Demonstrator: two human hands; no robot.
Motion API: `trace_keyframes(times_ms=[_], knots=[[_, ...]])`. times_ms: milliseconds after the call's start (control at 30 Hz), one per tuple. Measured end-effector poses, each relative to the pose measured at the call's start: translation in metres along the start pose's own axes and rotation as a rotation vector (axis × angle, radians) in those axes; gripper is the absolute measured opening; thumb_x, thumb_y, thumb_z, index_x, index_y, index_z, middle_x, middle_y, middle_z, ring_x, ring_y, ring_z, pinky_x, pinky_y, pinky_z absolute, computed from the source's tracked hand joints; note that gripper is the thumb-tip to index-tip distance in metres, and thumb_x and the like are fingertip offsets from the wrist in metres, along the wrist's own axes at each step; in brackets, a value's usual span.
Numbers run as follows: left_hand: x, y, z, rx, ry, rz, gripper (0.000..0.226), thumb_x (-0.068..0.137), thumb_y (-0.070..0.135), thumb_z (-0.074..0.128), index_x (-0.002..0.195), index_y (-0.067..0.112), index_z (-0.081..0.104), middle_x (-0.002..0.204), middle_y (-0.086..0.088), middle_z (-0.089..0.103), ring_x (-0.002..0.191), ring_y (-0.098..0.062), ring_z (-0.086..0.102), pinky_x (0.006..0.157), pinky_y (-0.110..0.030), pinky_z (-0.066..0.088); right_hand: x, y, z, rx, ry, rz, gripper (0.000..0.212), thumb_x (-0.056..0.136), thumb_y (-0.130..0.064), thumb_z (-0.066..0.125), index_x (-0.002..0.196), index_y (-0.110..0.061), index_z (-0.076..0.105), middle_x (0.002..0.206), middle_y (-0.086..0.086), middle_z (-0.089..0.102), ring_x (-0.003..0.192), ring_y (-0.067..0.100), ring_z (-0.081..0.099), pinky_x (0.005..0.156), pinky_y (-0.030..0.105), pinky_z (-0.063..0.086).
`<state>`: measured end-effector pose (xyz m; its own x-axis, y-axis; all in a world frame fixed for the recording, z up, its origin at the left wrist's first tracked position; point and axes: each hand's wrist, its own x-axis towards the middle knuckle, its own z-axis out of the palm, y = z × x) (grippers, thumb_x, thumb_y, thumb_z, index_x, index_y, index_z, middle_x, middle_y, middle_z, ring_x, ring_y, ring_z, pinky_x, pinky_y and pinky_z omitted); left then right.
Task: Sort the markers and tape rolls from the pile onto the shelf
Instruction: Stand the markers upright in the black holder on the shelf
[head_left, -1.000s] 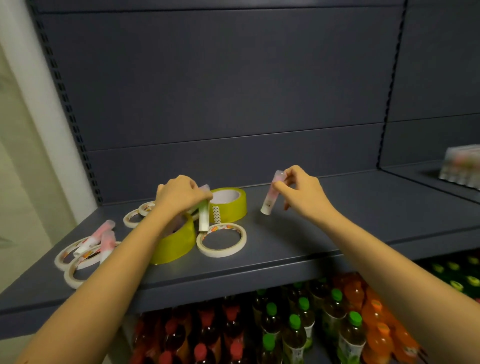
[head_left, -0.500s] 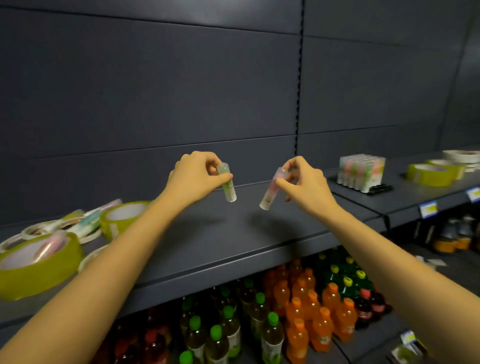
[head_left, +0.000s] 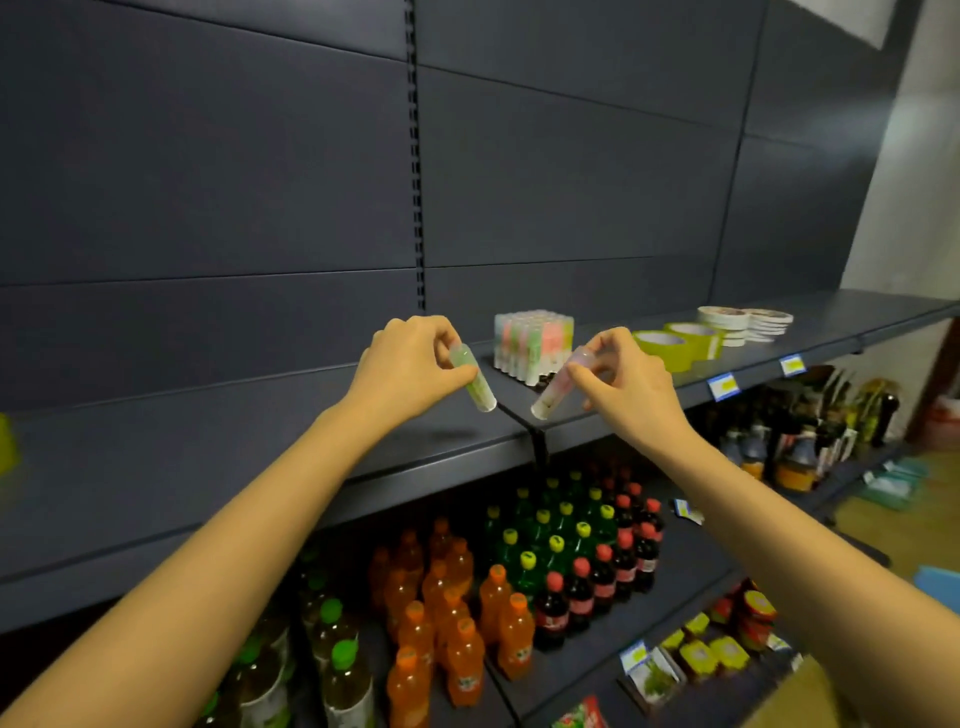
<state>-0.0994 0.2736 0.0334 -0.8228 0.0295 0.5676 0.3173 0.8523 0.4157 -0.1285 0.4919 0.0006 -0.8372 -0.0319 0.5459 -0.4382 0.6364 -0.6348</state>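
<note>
Head view, left hand (head_left: 410, 364): fingers clamped on stubby green translucent marker (head_left: 474, 383), above dark grey metal shelf (head_left: 208, 441)
Right hand (head_left: 628, 382): fingers clamped on stubby pink translucent marker (head_left: 558, 387), near upright pastel marker block (head_left: 532, 340)
Method: set both upright, flush against block

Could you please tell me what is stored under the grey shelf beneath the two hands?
Rows of drinks: orange bottles, green bottles with yellow caps, dark bottles with red caps. The shelf hides the back rows; the left forearm covers others.
</note>
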Motion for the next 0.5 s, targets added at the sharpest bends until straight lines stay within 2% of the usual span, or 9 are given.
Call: trace_keyframes(times_ms=[200,367,500], knots=[[0.027,0.035,0.043,0.061,0.004,0.024,0.023,0.078,0.039,0.07,0.093,0.022,0.069,0.086,0.004,0.07,0.082,-0.019,0.062,0.073,-0.032,0.05,0.015,0.047,-0.029,0.044,0.02,0.038,0.018,0.086,-0.032,0.06,0.094,-0.025,0.046,0.089,0.004,0.068,0.084,0.027,0.066,0.079,0.046,0.053],[0.053,0.043,0.078,0.098,0.033,0.044,0.023,0.082,0.034,0.067,0.101,0.022,0.071,0.097,0.005,0.07,0.076,-0.015,0.055,0.075,-0.033,0.048,0.037,0.078,-0.042,0.076,0.01,0.033,0.02,0.087,-0.031,0.06,0.098,-0.021,0.047,0.093,0.005,0.068,0.086,0.028,0.066,0.08,0.048,0.053],[0.078,0.04,0.098,0.073,0.076,0.015,0.024,0.081,0.03,0.069,0.102,0.019,0.073,0.098,0.001,0.067,0.081,-0.024,0.058,0.081,-0.038,0.05,0.06,0.099,-0.042,0.067,-0.005,-0.019,0.017,0.088,-0.03,0.06,0.095,-0.021,0.046,0.089,0.005,0.069,0.081,0.025,0.067,0.076,0.047,0.054]])
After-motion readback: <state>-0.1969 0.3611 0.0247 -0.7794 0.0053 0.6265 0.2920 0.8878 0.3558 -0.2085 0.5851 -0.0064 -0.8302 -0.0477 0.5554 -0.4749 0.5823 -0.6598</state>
